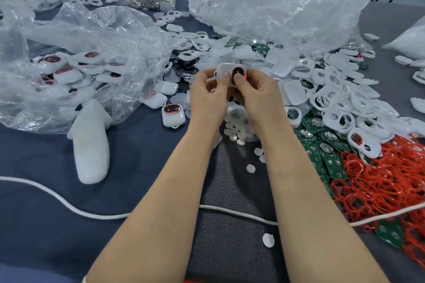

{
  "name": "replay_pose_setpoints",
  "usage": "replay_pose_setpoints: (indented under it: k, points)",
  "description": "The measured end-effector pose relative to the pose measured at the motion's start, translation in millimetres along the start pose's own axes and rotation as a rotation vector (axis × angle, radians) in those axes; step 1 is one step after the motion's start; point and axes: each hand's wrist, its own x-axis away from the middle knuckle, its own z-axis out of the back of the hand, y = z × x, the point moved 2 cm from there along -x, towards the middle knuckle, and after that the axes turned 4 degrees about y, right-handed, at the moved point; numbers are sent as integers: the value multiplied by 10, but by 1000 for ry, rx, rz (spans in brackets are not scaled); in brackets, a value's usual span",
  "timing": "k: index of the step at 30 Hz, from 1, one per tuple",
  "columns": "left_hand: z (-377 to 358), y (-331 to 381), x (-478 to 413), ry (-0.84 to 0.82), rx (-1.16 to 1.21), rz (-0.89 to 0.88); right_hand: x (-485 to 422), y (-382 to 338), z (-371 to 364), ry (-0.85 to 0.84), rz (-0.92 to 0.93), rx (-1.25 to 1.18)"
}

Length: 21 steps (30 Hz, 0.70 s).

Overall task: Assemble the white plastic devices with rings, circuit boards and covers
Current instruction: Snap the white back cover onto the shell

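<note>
Cord: I see a white cord [76, 210] running along the bench's near edge.
Bags: crumpled clear plastic bags [287, 7] toward its far edge.

Bright, even light came from overhead and left only faint, soft shadows on the table [46, 213]. Glare sparkled on the crumpled plastic bags [276, 14]. The left hand [207, 96], right hand [258, 95] and white device [222, 69] were sharp; the far background was blurred, and the frame's edges bowed.
</note>
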Motion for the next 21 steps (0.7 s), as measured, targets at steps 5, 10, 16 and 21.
replay_pose_setpoints:
  k: [5,10,16,21]
  points:
    - [0,3,1,22,3,6,10,-6,-29,-15,-23,-63]
    - [-13,-1,8,34,-58,-8,20,-14,-51,5,-5,-46]
    - [-8,19,4,34,-37,8,27,-15,-46,-7,-31,-58]
    - [-14,30,8,32,-99,-13,16,6,-41,7,-18,-57]
